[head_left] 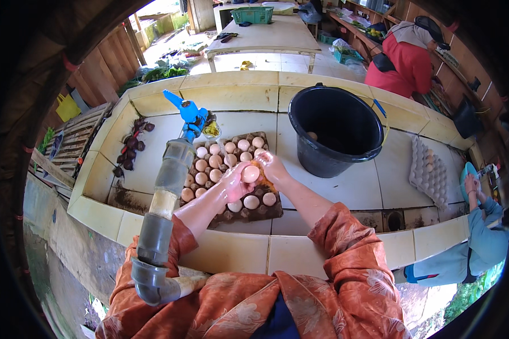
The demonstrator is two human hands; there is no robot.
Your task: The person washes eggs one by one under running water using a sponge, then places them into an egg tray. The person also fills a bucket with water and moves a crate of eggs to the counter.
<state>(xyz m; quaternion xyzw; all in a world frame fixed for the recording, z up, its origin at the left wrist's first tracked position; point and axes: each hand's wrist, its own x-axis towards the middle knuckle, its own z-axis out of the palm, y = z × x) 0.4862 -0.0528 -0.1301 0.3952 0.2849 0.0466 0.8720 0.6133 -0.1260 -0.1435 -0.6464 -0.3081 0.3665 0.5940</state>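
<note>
My left hand (231,184) is wet and closed around a pale brown egg (250,173), above a brown egg tray (274,210). Close beside it, my right hand (274,170) has its fingers curled in. An orange-yellow scrubber (264,179), partly hidden, shows under those fingers against the egg. Several more eggs (215,161) sit in the tray's cups, and some cups at its near right are dark and bare. Water runs in a thin stream from the tap with a blue handle (192,113) toward my left hand.
A grey pipe (172,181) rises left of my arms. A black bucket (333,152) with an egg inside stands right of the tray. Farther right lies a grey egg tray (427,175). Dark red bulbs (131,146) lie left. Two people (404,59) work at the right.
</note>
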